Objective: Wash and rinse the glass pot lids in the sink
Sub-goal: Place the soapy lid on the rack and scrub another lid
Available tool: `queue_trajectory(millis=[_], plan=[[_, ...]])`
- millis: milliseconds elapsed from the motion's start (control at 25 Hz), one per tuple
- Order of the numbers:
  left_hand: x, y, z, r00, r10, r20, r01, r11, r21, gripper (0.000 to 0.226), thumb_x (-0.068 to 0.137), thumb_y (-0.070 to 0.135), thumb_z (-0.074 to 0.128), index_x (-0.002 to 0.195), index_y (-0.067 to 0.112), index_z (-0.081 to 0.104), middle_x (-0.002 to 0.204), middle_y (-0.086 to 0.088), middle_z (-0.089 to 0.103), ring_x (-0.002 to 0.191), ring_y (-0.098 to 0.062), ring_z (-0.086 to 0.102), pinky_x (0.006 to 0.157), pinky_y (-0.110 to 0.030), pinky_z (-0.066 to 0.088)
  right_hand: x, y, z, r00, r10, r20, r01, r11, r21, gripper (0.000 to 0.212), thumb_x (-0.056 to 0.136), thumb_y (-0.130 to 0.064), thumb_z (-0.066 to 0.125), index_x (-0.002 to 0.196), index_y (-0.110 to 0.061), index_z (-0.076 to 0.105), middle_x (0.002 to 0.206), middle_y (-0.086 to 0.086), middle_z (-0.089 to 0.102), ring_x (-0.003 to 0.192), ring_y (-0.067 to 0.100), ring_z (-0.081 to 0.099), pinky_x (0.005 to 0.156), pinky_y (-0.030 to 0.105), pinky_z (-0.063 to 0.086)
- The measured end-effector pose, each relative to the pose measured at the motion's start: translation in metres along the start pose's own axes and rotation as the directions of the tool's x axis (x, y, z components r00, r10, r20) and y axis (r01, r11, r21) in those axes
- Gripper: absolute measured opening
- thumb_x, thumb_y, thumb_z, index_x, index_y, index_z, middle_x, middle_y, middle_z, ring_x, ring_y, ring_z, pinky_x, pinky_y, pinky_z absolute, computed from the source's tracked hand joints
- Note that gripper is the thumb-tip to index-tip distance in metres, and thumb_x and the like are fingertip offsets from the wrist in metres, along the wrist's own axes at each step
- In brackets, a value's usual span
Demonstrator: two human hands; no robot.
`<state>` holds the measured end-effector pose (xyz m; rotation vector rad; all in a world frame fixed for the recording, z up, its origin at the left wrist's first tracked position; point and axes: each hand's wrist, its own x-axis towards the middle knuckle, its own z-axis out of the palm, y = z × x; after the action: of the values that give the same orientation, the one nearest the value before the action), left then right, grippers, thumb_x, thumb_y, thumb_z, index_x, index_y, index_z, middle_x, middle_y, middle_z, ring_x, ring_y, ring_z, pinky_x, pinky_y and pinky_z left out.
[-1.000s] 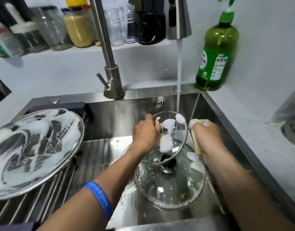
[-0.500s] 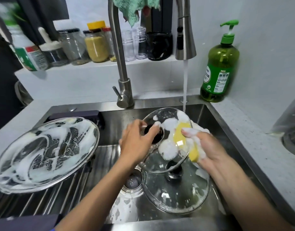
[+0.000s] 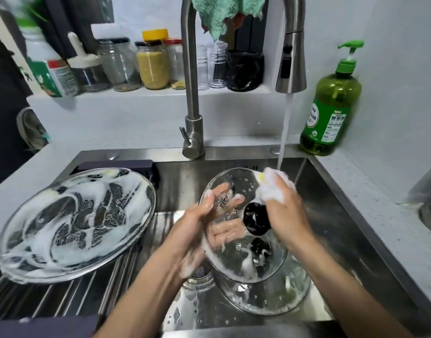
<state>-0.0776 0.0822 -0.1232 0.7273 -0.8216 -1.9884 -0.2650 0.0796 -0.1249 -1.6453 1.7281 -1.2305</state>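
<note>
Over a stainless steel sink (image 3: pixel 336 215), the left hand (image 3: pixel 200 223) grips the rim of a small round glass pot lid with a black knob (image 3: pixel 234 262), fingers showing through the glass. The right hand (image 3: pixel 285 211) clutches a foamy yellow sponge (image 3: pixel 270 189) against the lid's far edge, beside running tap water (image 3: pixel 284 132). Below rests a second clear glass lid (image 3: pixel 278 298). A large suds-covered glass lid (image 3: pixel 73 223) lies on the left rack.

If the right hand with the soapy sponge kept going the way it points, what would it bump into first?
Probably the water stream: the right hand points up toward it, sponge leading. Depth is unclear.
</note>
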Motion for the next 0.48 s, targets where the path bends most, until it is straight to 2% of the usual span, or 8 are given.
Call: queue_trajectory(millis=[40,120,200,280,320,360,440,480], plan=[[0.002,-0.001,0.001,0.999,0.012,-0.031,-0.012,1.0,-0.001,0.047,0.093,0.039,0.052,0.136,0.021,0.058,0.132,-0.01,0.066,0.1,-0.036,0.072,0.081,-0.048,0.06,0.005,-0.003,0.0,0.994,-0.06,0.088,0.058,0.998,0.033,0.047,0.098,-0.042,0.042,0.145,-0.036,0.045,0.148,-0.017,0.043,0.132,0.001,0.04,0.104,0.022,0.033],[0.003,-0.002,0.001,0.997,0.039,-0.059,-0.041,0.999,-0.026,0.047,0.092,0.039,0.049,0.135,0.021,0.058,0.129,-0.011,0.068,0.102,-0.038,0.071,0.079,-0.049,0.061,0.018,-0.008,-0.003,0.984,-0.047,0.17,0.035,0.997,0.069,0.047,0.103,-0.042,0.04,0.149,-0.039,0.038,0.157,-0.023,0.031,0.143,-0.003,0.028,0.118,0.028,0.022],[0.002,-0.001,0.002,0.995,0.059,-0.075,-0.062,0.997,-0.043,0.047,0.091,0.04,0.05,0.133,0.021,0.059,0.125,-0.012,0.07,0.101,-0.04,0.071,0.075,-0.047,0.062,0.023,-0.014,0.001,0.987,0.06,0.151,-0.034,0.984,-0.173,0.054,0.102,-0.032,0.037,0.155,-0.037,0.026,0.164,-0.013,0.019,0.15,0.013,0.019,0.121,0.041,0.019],[0.003,-0.003,0.003,0.992,0.083,-0.094,-0.086,0.996,-0.02,0.048,0.088,0.04,0.054,0.131,0.019,0.063,0.117,-0.015,0.073,0.093,-0.038,0.073,0.067,-0.043,0.063,0.018,-0.024,0.012,0.96,-0.137,0.243,0.215,0.918,-0.334,0.066,0.094,-0.03,0.037,0.157,-0.033,0.018,0.166,-0.002,0.014,0.152,0.023,0.011,0.121,0.042,0.017],[0.002,-0.004,0.004,0.99,0.088,-0.109,-0.089,0.996,-0.006,0.05,0.086,0.04,0.055,0.129,0.017,0.064,0.112,-0.016,0.073,0.089,-0.037,0.073,0.065,-0.042,0.063,0.015,-0.027,0.017,0.906,-0.262,0.332,0.377,0.857,-0.352,0.07,0.09,-0.029,0.039,0.157,-0.034,0.018,0.167,-0.001,0.011,0.153,0.022,0.006,0.119,0.037,0.014],[0.001,-0.005,0.007,0.988,0.086,-0.127,-0.087,0.996,0.001,0.051,0.084,0.041,0.057,0.127,0.014,0.064,0.109,-0.018,0.073,0.086,-0.036,0.072,0.064,-0.042,0.063,0.016,-0.029,0.018,0.888,-0.287,0.36,0.408,0.852,-0.329,0.073,0.088,-0.028,0.042,0.157,-0.035,0.02,0.167,-0.002,0.008,0.154,0.021,0.004,0.116,0.035,0.015],[0.0,-0.006,0.007,0.981,0.098,-0.169,-0.098,0.995,0.013,0.049,0.084,0.04,0.058,0.123,0.013,0.066,0.109,-0.021,0.07,0.085,-0.035,0.069,0.064,-0.041,0.064,0.016,-0.036,0.02,0.957,-0.148,0.249,0.224,0.924,-0.311,0.074,0.09,-0.021,0.047,0.157,-0.034,0.019,0.167,0.001,0.006,0.153,0.025,0.009,0.114,0.039,0.024],[0.0,-0.006,0.004,0.978,0.117,-0.171,-0.113,0.993,0.031,0.045,0.087,0.04,0.057,0.122,0.016,0.068,0.11,-0.022,0.067,0.086,-0.035,0.065,0.064,-0.039,0.063,0.014,-0.038,0.021,0.966,-0.13,0.225,0.201,0.923,-0.328,0.074,0.092,-0.021,0.047,0.158,-0.032,0.016,0.167,0.003,0.007,0.152,0.027,0.011,0.115,0.042,0.025]])
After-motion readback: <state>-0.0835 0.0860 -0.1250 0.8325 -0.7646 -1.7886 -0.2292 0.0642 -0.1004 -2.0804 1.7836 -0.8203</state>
